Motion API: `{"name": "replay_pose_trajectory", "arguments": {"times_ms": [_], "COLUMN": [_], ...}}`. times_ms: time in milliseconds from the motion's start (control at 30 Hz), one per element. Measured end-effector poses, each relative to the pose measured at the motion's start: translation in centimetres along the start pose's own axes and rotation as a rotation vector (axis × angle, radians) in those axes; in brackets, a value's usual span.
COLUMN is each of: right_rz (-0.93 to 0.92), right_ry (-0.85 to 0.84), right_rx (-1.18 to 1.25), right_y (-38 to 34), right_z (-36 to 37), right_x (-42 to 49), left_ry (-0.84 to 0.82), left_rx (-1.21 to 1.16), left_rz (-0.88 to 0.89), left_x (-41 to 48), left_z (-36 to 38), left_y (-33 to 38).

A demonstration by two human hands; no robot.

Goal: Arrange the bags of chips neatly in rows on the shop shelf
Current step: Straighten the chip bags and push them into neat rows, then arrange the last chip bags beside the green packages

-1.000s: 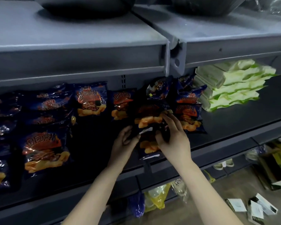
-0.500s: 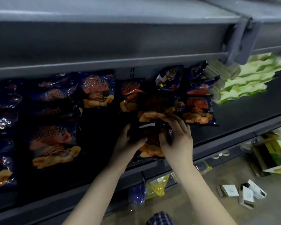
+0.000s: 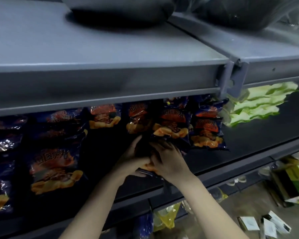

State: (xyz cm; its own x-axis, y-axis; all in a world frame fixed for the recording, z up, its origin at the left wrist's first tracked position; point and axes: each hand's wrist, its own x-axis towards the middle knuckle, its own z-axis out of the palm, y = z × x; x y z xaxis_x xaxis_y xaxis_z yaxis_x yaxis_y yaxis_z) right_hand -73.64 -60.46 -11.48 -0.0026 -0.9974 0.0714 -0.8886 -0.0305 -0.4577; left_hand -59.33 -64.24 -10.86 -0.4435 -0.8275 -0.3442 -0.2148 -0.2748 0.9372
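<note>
While both hands close on one bag of chips (image 3: pixel 142 173) near the front edge of the dark shelf (image 3: pixel 248 144), most of that bag is hidden between them. The left hand (image 3: pixel 132 158) grips its left side with fingers curled over the front. The right hand (image 3: pixel 170 160) clasps its right side, fingers spread and bent across the top face. The picture is blurred here, so how far each finger wraps cannot be told.

The bag is glossy, crinkled foil, dark blue with orange print, and a pale crimped seam shows at its near end. It lies with its long axis running front to back, the seam end toward the person and the far end toward the back of the shelf, touching the next bag in the row (image 3: pixel 171 125).

More bags of the same kind (image 3: pixel 55 169) lie flat to the left and one to the right (image 3: pixel 207 133), all shiny and puffy. Soft pale green packs (image 3: pixel 259 104) are stacked further right. A smooth grey metal shelf (image 3: pixel 110 49) sits above. Below, a yellow plastic bag (image 3: pixel 166 216) hangs, and small white boxes (image 3: pixel 266 225) lie on the floor.
</note>
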Motion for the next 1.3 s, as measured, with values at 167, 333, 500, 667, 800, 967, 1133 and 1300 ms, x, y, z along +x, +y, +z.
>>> {"name": "replay_pose_trajectory", "arguments": {"times_ms": [167,333,500,667,800,967,1133,1300], "right_rz": [0.091,0.084,0.084,0.107,0.046,-0.009,0.026,0.128], "right_ry": [-0.148,-0.280,-0.314,-0.307,-0.291,-0.315,-0.283,-0.166], "right_rx": [-0.069,0.049,0.099,0.179,0.170,0.205,0.425,0.657], "right_y": [1.9,2.5,1.7,1.8,1.4,0.1,-1.6,-2.6], "right_z": [-1.1,-2.7,-2.3,-1.9,-1.6,-0.8,0.3,2.4], "right_x": [1.3,2.8,2.5,2.2,1.9,1.7,0.7,0.0], "left_ry": [0.034,0.432,0.337,0.196,0.095,-0.050,0.052,0.318], "left_rx": [0.006,-0.281,-0.138,0.112,0.338,0.566,0.917,1.191], "left_rz": [-0.010,0.144,0.152,0.141,0.152,0.223,0.433,0.830], "left_x": [0.9,2.5,2.4,0.9,-0.6,-3.0,-4.0,-4.3], "left_z": [-0.8,-2.3,-1.9,-1.2,-2.5,-4.4,-4.9,-5.1], "left_y": [0.9,1.2,1.1,1.1,1.7,2.3,2.1,1.7]}}
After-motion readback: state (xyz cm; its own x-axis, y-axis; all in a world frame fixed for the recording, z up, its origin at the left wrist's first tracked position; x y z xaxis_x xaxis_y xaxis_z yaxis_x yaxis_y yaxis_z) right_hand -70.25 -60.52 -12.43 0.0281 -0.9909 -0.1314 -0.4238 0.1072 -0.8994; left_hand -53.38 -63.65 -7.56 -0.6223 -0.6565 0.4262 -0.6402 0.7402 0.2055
